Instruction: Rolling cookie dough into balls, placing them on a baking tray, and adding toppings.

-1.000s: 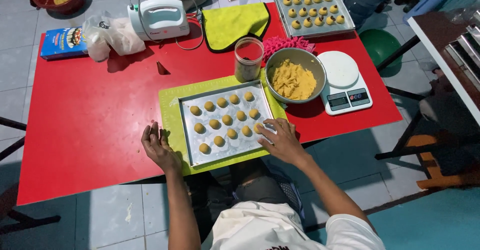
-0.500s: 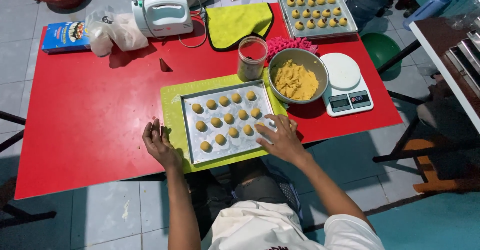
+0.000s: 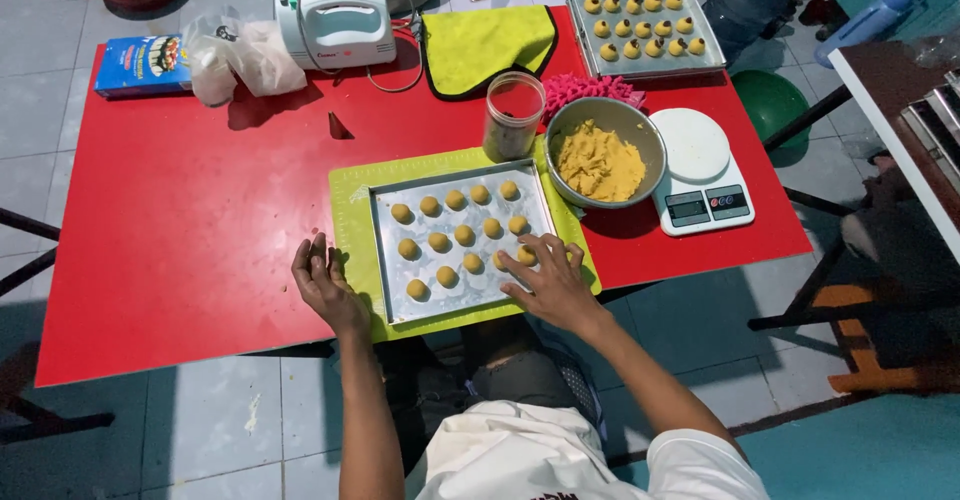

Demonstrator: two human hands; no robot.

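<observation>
Spreading loose fingers, the right hand (image 3: 548, 282) touches a dough ball (image 3: 525, 255); left hand (image 3: 325, 285) rests released, blue box (image 3: 143, 64) far-left.

Red table (image 3: 180, 220), green mat (image 3: 352, 210), scale (image 3: 700, 175)

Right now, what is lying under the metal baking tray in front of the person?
A green mat lies under the tray, on the red table. The mat's middle is covered by the tray.

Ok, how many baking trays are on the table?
2. One tray lies on the green mat at the near edge, with the right hand on it. The other tray sits at the table's far right corner. None looks hidden.
</observation>
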